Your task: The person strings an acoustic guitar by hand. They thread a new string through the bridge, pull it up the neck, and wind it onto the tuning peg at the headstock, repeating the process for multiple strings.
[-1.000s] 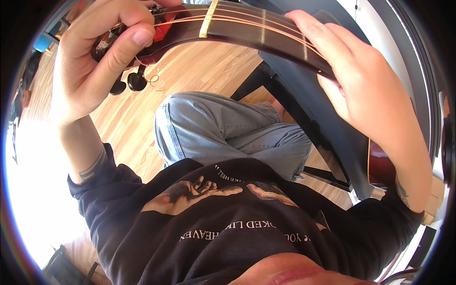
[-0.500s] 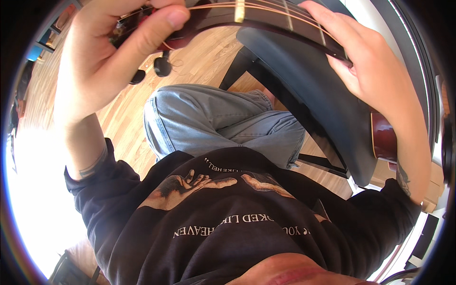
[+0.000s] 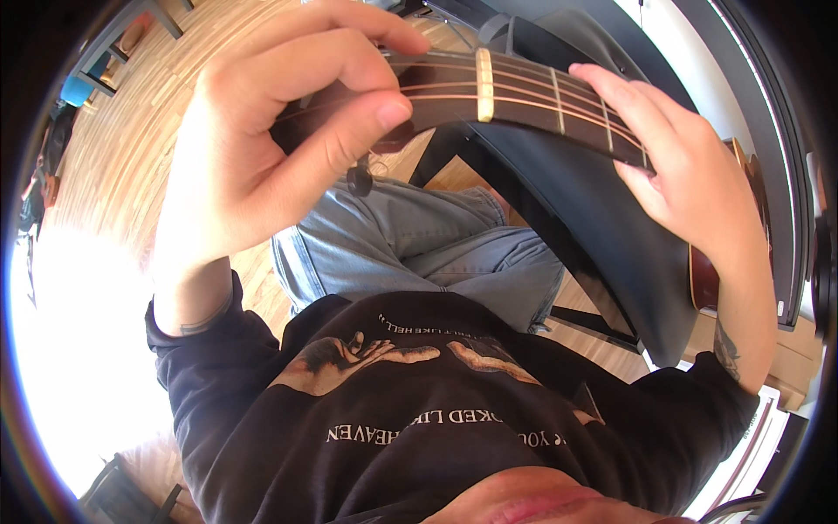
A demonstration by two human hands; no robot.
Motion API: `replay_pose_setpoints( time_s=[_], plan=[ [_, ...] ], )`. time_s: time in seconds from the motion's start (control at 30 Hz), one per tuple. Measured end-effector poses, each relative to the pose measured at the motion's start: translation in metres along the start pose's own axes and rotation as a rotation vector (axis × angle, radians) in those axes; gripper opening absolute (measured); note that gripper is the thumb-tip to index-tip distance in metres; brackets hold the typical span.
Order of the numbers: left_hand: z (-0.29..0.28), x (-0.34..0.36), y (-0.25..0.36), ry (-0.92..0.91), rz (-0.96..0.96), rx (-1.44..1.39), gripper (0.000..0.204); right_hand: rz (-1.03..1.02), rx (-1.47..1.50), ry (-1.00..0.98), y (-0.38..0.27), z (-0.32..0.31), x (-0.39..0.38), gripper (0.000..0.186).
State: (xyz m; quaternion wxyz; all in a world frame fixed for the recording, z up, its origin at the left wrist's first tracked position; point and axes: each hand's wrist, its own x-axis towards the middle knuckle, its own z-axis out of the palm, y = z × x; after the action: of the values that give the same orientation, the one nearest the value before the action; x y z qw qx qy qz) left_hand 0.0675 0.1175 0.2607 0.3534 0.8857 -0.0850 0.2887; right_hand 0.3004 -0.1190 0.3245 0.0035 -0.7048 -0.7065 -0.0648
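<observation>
A guitar neck (image 3: 541,103) with a dark fretboard, a pale nut (image 3: 484,85) and copper-coloured strings crosses the upper middle. My left hand (image 3: 297,131) is curled at the headstock end. Its thumb and forefinger close around a string (image 3: 436,87) just left of the nut. Below them hangs a dark tuning peg (image 3: 359,179) beside a thin curl of loose string; the hand hides most of the headstock. My right hand (image 3: 685,166) wraps the neck farther right, with fingertips over the strings and the thumb side beneath.
A black padded bench (image 3: 594,236) stands behind my crossed legs in jeans (image 3: 410,236). A reddish-brown guitar body (image 3: 705,275) shows beside my right forearm; whether it belongs to this neck I cannot tell. Cardboard (image 3: 790,354) lies at right. Grey furniture legs (image 3: 161,17) stand far left.
The guitar neck and both hands sit lower in view, and the left hand is farther right. Both hands stay on the guitar. More of the headstock end shows now.
</observation>
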Motion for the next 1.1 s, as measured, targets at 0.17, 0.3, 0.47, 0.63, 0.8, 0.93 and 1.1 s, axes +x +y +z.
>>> replay_pose_setpoints(
  time_s=[0.17,0.3,0.47,0.63,0.8,0.93,1.1],
  plan=[
    [0.006,-0.007,-0.007,0.075,0.034,-0.074,0.02,-0.013,0.013,-0.003,-0.005,0.003,0.006,0.073],
    [-0.004,0.005,-0.002,-0.013,0.049,0.042,0.017,0.029,0.104,-0.07,-0.013,-0.006,0.007,0.069],
    [-0.003,0.034,0.021,-0.134,0.014,0.218,0.012,-0.04,0.359,-0.025,0.001,-0.026,0.005,0.063],
    [0.022,0.082,0.036,-0.296,0.296,0.29,0.014,0.325,0.381,0.06,0.048,-0.038,-0.012,0.043],
    [0.066,0.116,0.036,-0.317,0.398,0.039,0.014,0.418,0.11,-0.148,0.114,-0.03,-0.026,0.024],
    [0.079,0.113,0.034,-0.264,0.141,-0.132,0.013,0.513,0.178,-0.236,0.069,-0.061,-0.002,0.023],
    [0.081,0.113,0.034,-0.257,-0.03,-0.192,0.029,0.481,0.176,-0.217,0.062,-0.056,-0.028,0.024]
  ],
)
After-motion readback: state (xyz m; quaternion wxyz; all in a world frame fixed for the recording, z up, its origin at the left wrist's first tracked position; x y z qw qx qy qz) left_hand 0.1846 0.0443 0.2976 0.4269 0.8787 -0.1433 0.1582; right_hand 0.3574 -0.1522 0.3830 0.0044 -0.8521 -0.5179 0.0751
